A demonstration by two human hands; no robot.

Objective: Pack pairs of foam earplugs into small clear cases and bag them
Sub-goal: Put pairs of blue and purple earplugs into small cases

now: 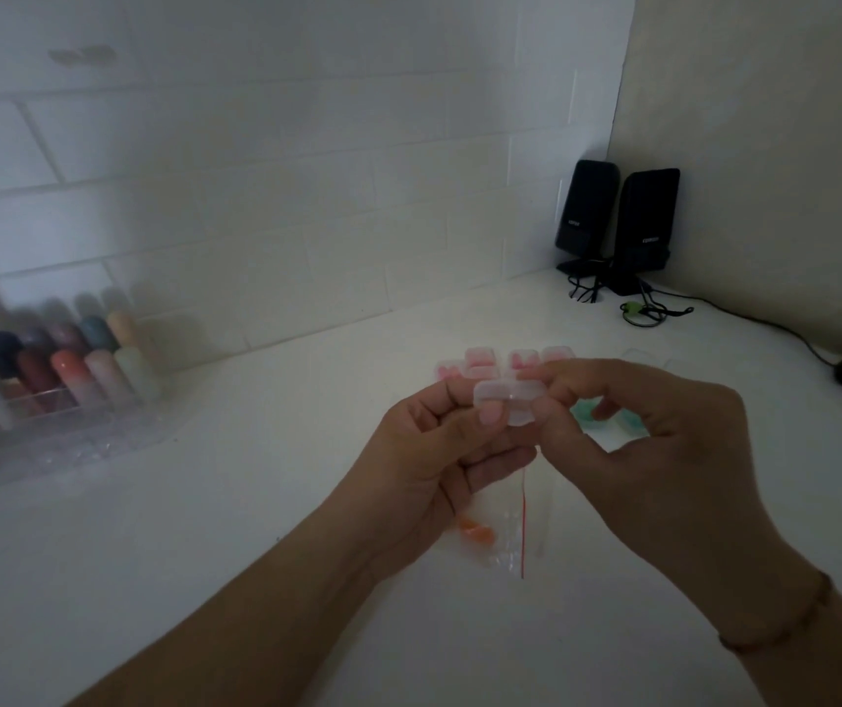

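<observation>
Both hands (pixel 536 431) pinch a clear case (pixel 508 398), contents indiscernible.

Both forearms reach forward, the left hand (pixel 439 446) and right hand (pixel 664 441) raised close together, fingertips curled and pinching.

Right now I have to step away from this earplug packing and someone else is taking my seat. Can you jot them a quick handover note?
Left hand and right hand both pinch one small clear case above the table; whether it is filled is unclear.
Cases with pink earplugs sit in a group behind the hands; teal earplugs lie behind the right hand's fingers.
Orange earplugs and a clear zip bag lie below the hands.
Left: finish this case, pack the rest, bag them.
</observation>
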